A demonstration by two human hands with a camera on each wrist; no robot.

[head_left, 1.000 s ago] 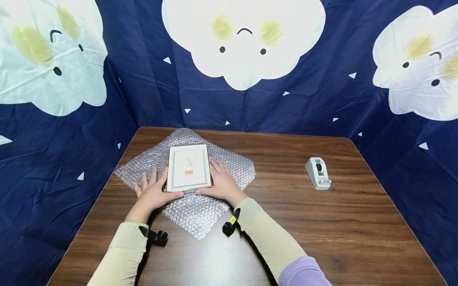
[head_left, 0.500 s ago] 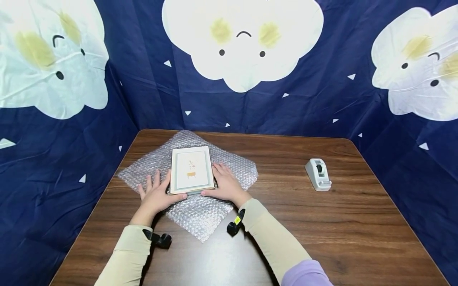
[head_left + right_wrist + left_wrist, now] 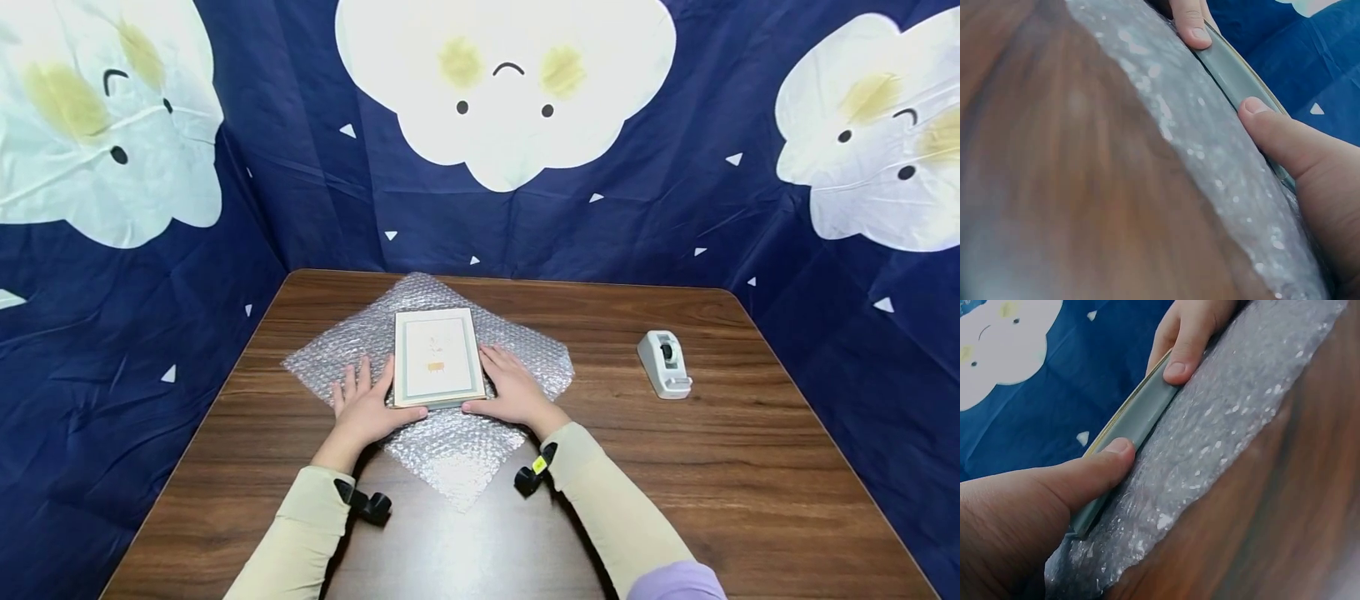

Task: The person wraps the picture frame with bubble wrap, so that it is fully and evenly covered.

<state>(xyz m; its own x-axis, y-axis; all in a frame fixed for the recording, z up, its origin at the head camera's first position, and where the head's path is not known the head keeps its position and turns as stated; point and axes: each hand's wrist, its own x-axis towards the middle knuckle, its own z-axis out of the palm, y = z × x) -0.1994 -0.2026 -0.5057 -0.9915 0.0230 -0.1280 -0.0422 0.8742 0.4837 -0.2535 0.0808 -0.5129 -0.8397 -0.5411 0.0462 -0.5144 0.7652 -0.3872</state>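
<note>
A rectangular picture frame [image 3: 439, 357] with a pale face and a faint plant drawing lies flat on a sheet of bubble wrap [image 3: 453, 454]. At its left side is my left hand [image 3: 366, 412], fingers spread over the wrap and thumb along the frame's near edge. My right hand [image 3: 517, 392] lies against the opposite side, its fingers extended and its thumb on that same near edge. Both wrist views show the thumbs pressing the grey-green side of the frame [image 3: 1141, 415], with a gap between them. The frame's underside is hidden.
A white tape dispenser [image 3: 664, 365] stands on the right part of the brown wooden table [image 3: 750, 467]. Dark blue fabric [image 3: 525, 242] with cloud prints hangs behind the table and along both sides.
Both hands, the picture frame and the bubble wrap under it have slid together to the right across the table. The tape dispenser has stayed in place.
</note>
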